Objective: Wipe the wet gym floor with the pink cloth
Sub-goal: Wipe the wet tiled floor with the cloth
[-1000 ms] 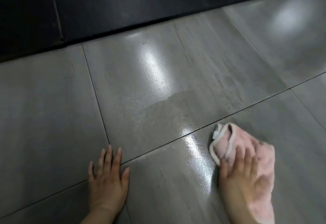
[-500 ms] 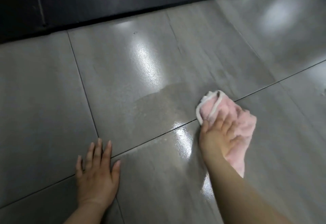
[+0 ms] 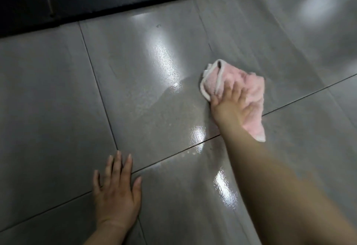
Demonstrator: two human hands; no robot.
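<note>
Pressing the crumpled pink cloth (image 3: 241,88) flat on the shiny wet grey floor tiles (image 3: 173,113), the right hand (image 3: 229,107) is mid-wipe; left hand (image 3: 116,192) rests spread flat; next, sweep toward the puddle

Dim room, light from overhead. Bright glare streaks on the wet grey floor (image 3: 58,90), one beyond the left hand's fingers (image 3: 119,159), one just left of the right hand (image 3: 229,107). Soft hazy patch far right. Right forearm motion-blurred. Grout lines bow toward the edges.
</note>
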